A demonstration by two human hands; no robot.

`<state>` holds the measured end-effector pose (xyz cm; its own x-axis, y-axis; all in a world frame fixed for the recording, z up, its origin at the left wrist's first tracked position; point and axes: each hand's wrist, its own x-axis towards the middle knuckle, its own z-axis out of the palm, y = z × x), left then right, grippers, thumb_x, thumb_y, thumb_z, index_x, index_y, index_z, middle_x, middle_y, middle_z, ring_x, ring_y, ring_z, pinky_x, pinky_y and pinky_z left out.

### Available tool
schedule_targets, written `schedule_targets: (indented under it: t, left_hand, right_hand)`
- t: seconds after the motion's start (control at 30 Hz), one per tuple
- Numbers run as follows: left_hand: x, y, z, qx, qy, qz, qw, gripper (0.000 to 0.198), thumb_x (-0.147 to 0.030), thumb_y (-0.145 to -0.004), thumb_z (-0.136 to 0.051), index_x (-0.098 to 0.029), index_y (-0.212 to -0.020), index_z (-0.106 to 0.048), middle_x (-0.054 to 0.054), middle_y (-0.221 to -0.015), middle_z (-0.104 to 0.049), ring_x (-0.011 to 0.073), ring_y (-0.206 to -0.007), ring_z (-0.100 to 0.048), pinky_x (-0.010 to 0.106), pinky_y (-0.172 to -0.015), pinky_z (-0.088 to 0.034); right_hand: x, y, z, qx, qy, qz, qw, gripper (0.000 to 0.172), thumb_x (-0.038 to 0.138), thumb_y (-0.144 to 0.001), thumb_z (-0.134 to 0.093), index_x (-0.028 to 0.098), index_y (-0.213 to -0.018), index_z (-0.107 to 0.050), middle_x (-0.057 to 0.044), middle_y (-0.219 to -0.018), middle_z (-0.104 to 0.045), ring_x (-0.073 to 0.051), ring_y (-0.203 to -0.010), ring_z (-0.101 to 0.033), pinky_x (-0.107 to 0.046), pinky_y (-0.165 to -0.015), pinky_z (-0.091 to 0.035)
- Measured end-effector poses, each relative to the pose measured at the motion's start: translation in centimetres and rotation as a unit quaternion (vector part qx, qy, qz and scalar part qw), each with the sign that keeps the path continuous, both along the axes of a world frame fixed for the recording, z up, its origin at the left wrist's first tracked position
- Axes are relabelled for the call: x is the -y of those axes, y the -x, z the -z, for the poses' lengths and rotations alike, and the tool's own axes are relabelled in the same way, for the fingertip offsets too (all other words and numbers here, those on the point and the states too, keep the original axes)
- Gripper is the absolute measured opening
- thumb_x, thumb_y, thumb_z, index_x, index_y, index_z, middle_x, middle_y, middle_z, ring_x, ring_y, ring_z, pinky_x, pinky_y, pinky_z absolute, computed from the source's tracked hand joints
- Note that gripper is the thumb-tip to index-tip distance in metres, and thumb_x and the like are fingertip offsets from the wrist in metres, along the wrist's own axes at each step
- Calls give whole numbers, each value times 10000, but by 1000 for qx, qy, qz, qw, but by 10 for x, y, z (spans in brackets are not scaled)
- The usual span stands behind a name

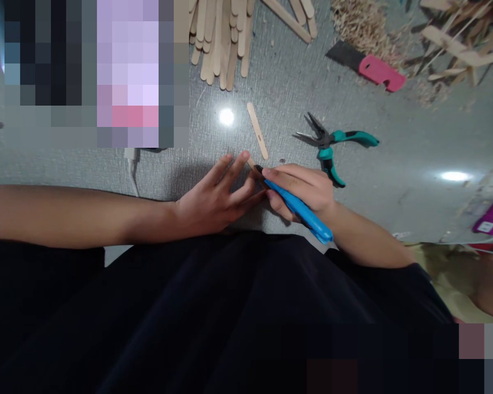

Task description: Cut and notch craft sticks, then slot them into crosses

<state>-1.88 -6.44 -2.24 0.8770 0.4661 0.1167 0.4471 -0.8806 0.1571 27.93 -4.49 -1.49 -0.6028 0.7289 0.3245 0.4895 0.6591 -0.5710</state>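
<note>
Cutting small wooden stick (252, 164) at frame centre, on grey surface (394, 180). Right hand (304, 191) clamped round blue knife (299, 210), left hand (217, 200) flat, fingers (234, 167) spread, pinning stick. Imo keep fingertips clear of blade, light passes. Teal pliers (332, 148) just right.

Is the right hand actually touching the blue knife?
Touching. The head view shows the right hand closed around the blue knife, with fingers wrapped over its handle.

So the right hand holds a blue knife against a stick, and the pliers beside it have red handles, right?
Not quite: the head view shows the pliers have teal handles, not red. The right hand does hold the blue knife against the stick.
</note>
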Motion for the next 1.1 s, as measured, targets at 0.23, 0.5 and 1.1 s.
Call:
schedule_targets:
  t: [0.23, 0.5, 1.1]
  left_hand:
    - [1, -4, -2, -20, 25, -9, 999, 755, -245, -1145, -690, -225, -1874, -493, 204, -1819, -620, 542, -1791, -531, 685, -1449, -533]
    - [-6, -7, -10, -24, 47, 11, 999, 703, -322, -1137, -714, -169, -1806, -562, 249, -1774, -659, 582, -1746, -572, 705, -1420, -560]
    - [-10, -15, -19, -64, -9, 21, 998, 640, -352, -1141, -727, -167, -1743, -613, 235, -1700, -708, 573, -1580, -741, 654, -1304, -672]
  right_hand:
    - [-1, 3, 1, -43, -8, -6, 999, 641, 217, -1129, -735, 329, -1759, -694, -82, -1227, -937, -270, -889, -910, -397, -737, -769]
    - [0, 0, 1, -11, -16, -5, 1000, 578, 250, -1146, -736, 368, -1711, -703, -73, -1240, -938, -267, -918, -906, -405, -729, -765]
    - [1, 1, -3, 16, -58, -16, 998, 609, 178, -1076, -790, 273, -1674, -719, -89, -1204, -945, -311, -894, -921, -454, -726, -758]
